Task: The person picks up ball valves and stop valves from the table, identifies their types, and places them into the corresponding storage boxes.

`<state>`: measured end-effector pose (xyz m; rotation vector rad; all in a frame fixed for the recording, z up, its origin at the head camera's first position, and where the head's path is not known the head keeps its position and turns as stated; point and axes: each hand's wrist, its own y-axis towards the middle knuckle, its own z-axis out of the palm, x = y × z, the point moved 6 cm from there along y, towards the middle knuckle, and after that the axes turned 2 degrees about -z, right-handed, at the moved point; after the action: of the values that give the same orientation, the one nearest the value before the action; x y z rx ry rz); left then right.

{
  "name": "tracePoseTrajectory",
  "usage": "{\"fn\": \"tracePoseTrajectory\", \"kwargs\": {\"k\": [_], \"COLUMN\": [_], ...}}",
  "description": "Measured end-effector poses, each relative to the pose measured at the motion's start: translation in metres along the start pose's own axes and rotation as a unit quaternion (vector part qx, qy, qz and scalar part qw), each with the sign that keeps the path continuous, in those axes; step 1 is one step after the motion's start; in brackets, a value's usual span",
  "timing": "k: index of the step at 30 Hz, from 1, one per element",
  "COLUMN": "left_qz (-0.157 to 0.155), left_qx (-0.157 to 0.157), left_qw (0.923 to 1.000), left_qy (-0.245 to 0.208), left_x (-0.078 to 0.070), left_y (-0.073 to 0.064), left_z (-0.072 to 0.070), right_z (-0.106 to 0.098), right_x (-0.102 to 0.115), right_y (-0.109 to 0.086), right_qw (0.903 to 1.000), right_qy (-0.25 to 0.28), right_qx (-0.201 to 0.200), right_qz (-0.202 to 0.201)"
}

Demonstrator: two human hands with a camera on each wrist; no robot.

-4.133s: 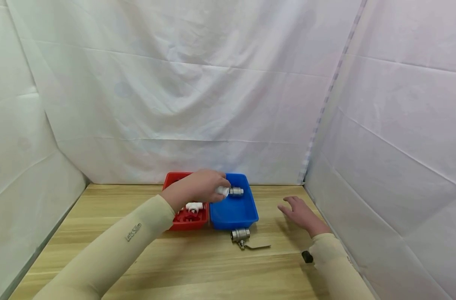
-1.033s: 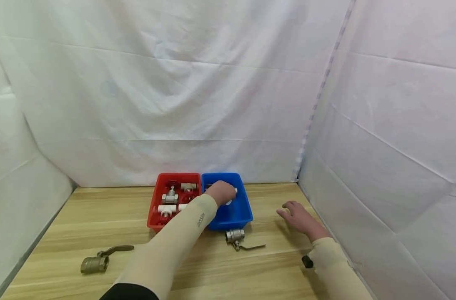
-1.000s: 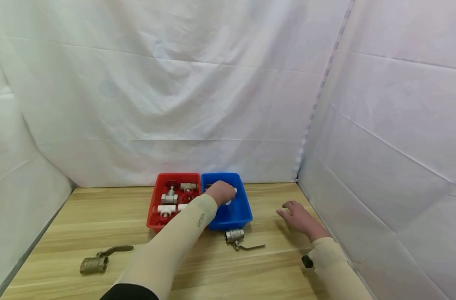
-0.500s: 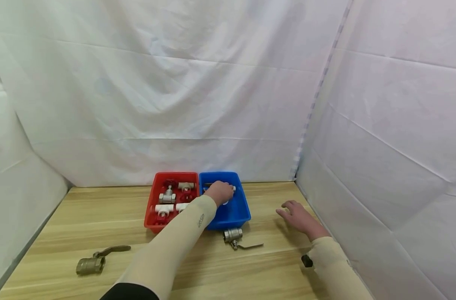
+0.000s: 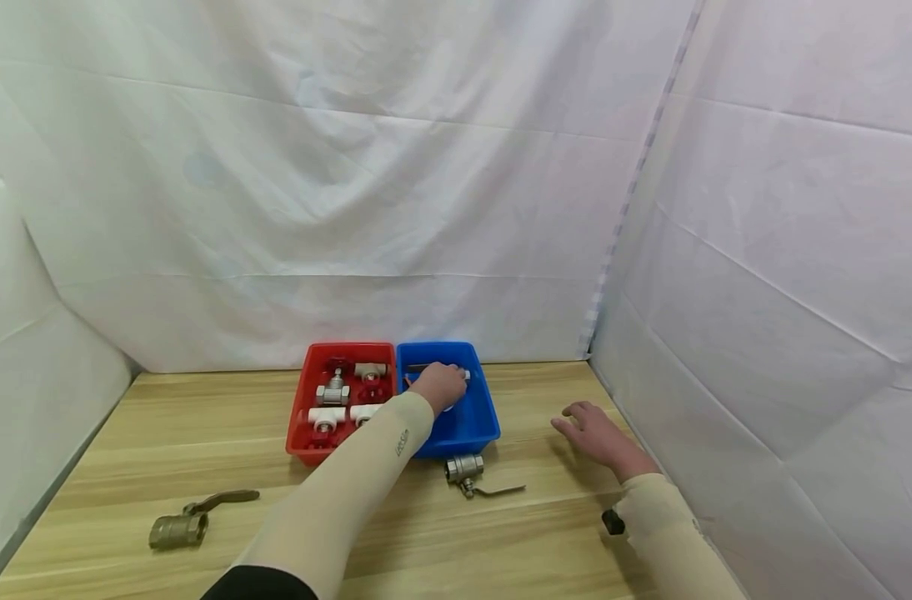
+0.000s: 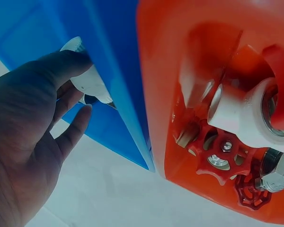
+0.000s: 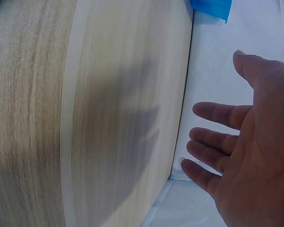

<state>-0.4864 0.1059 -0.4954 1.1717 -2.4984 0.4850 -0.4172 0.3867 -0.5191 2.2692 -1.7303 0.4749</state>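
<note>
My left hand [image 5: 439, 387] reaches down into the blue bin [image 5: 474, 429]. In the left wrist view the thumb and fingers of the left hand [image 6: 42, 99] hold a white plastic pipe fitting [image 6: 90, 81] with a ridged end, low inside the bin; part of it is hidden behind the hand. Just in front of the bin, a silver ball valve [image 5: 465, 468] with a lever handle lies on the table. To the right my right hand [image 5: 594, 433] hovers above the wood with its fingers loosely spread, and it holds nothing, as the right wrist view also shows.
A red bin [image 5: 297, 433] stands against the blue one, holding several white and metal valves with red handwheels. At the left front lies a brass ball valve [image 5: 178, 531] with a lever. White cloth [image 5: 351, 208] encloses the table [image 5: 223, 433] at the back and sides.
Since the oldest frame, my left hand has lowered the white fitting into the blue bin, and the red bin has come into fuller view. Over the last second both hands hardly move.
</note>
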Motion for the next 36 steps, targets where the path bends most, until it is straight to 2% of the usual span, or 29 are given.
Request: {"fn": "tracePoseTrajectory", "kwargs": {"k": [7,13,19,23,26,31,36], "left_qz": [0.002,0.019,0.024,0.033,0.036,0.019,-0.003], "left_qx": [-0.006,-0.015,-0.009,-0.020,-0.032,-0.047,-0.063], "left_qw": [0.9998,0.9953,0.9845,0.9760,0.9681,0.9545,0.9460], "left_qy": [-0.020,-0.093,-0.174,-0.214,-0.246,-0.294,-0.318], "left_x": [0.001,0.007,0.014,0.020,0.029,0.053,0.079], "left_y": [-0.004,-0.006,-0.014,-0.029,-0.042,-0.068,-0.100], "left_z": [-0.003,-0.007,-0.012,-0.022,-0.028,-0.033,-0.032], "right_z": [0.000,0.001,0.001,0.003,0.004,0.005,0.003], "right_x": [0.002,0.003,0.003,0.001,0.001,0.002,0.001], "right_y": [0.000,0.001,0.002,0.004,0.005,0.005,0.007], "right_qw": [1.0000,1.0000,1.0000,0.9999,0.9999,0.9999,0.9999], "right_qy": [-0.001,-0.004,-0.006,-0.008,-0.005,0.001,-0.009], "right_qx": [0.001,0.002,0.004,0.009,0.012,0.014,0.010], "right_qz": [0.000,0.004,0.001,0.005,0.006,0.007,0.001]}}
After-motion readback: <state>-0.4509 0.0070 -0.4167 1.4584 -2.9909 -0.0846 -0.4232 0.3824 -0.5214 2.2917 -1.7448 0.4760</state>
